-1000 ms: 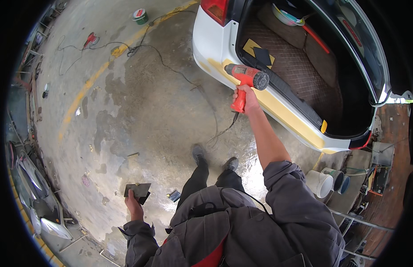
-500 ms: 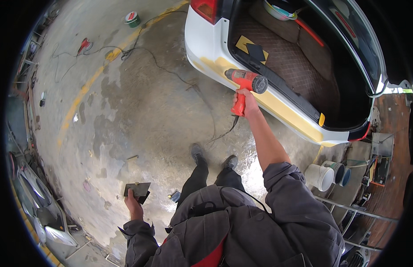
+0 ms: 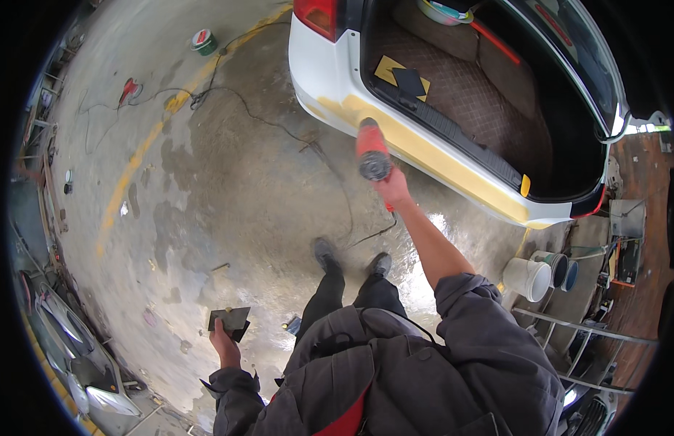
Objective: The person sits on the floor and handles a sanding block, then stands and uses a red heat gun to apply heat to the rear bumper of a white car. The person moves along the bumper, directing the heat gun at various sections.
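Right hand (image 3: 392, 187) up and out in front, fingers wrapped tight round the grip of an orange-red plastic heat gun (image 3: 371, 150), its round grey nozzle turned back toward the camera and a little blurred. The gun hangs in the air just short of the white car's rear bumper (image 3: 431, 156), which carries a long yellow-primed strip below the open boot; whether the tool touches the bumper is hard to say from this angle, but it looks clear of it. A thin black cable (image 3: 329, 163) snakes over the stained concrete floor (image 3: 206, 189) below the gun.

Down at the lower left, the left hand (image 3: 224, 345) is held low beside the body, fingers closed on the bottom edge of a dark flat square pad (image 3: 230, 320), possibly a sanding sheet, held roughly level above the floor and well apart from the car.

Inside the boot, a yellow square sheet with a dark square piece on top (image 3: 401, 75) lies on the brown quilted boot liner (image 3: 467, 91). To the right, beside the car's corner, a white plastic bucket (image 3: 527, 279) stands next to two darker tins. Far off at the top left, a green-and-white round tin (image 3: 204, 41) and a small red power tool (image 3: 127, 90) sit on the floor near a faded yellow painted line (image 3: 144, 149). The person's two dark shoes (image 3: 351, 259) are planted on the wet-looking patch between the hands.
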{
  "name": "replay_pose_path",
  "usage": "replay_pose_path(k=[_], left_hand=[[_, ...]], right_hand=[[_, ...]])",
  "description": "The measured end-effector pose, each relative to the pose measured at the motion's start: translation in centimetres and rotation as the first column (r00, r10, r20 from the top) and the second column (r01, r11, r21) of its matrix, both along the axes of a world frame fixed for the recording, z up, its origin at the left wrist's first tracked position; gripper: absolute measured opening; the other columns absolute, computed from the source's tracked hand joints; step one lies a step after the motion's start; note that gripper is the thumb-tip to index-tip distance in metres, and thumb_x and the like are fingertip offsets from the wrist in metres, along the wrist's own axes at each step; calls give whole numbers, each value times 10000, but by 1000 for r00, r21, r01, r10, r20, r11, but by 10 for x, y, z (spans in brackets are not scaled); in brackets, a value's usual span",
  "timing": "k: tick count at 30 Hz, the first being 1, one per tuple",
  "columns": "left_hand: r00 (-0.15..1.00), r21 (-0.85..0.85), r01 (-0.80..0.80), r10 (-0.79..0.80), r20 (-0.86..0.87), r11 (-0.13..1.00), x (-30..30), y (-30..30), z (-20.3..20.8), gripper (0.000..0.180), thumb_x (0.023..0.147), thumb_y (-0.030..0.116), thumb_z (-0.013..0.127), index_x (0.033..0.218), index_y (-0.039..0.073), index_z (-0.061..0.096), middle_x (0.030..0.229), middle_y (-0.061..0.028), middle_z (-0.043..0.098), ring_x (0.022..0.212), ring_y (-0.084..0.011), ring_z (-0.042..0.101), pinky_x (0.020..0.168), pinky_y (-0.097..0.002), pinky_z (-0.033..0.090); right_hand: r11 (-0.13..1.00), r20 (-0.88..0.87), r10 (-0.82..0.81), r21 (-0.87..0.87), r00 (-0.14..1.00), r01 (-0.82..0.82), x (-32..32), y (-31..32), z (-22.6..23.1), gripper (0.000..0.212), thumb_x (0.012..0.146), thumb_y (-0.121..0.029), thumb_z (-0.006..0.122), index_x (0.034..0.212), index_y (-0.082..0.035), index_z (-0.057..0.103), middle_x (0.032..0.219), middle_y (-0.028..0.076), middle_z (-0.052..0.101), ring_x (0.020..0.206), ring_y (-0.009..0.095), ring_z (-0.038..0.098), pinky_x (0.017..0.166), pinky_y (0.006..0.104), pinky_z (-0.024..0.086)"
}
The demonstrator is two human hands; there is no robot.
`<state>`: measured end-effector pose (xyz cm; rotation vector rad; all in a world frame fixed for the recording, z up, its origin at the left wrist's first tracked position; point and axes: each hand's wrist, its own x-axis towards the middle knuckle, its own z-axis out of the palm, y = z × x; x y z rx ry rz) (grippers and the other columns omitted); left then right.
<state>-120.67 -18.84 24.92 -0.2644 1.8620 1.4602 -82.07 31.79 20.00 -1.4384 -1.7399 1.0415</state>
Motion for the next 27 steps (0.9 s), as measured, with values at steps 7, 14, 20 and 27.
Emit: replay_pose_path(k=[7,14,20,27], left_hand=[[999,-54,-14,11,-52,998,-2,-3,21,344,1014,283,581,1173,-19,626,1042,-86,679,872,-168,665,734,-280,541],[998,-165,-47,38,-52,985,-11,-32,23,340,1007,282,582,1180,-6,639,1035,-75,685,859,-149,660,703,-279,531],[999,-142,-41,38,-26,989,-12,-43,15,329,1005,261,587,1194,-5,630,1046,-76,683,847,-159,669,695,-282,544],[1000,-145,-5,1,-27,989,-13,-23,17,310,1007,263,586,1174,6,635,1039,-59,678,854,-145,659,690,-267,530]], right_hand=[[977,538,199,-171,819,-126,-76,3,19,402,792,-262,726,1114,-88,560,990,181,705,959,365,688,800,505,557],[973,565,229,-143,793,-180,-116,19,12,377,808,-232,699,1101,-65,531,1087,142,662,971,348,687,784,470,578],[974,664,226,-135,713,-183,-123,12,-5,413,797,-226,726,1118,-68,520,1141,125,624,972,326,692,743,462,594],[970,660,241,-182,712,-159,-96,-12,-11,370,859,-218,641,1185,-98,513,1206,134,599,1030,373,665,803,485,571]])
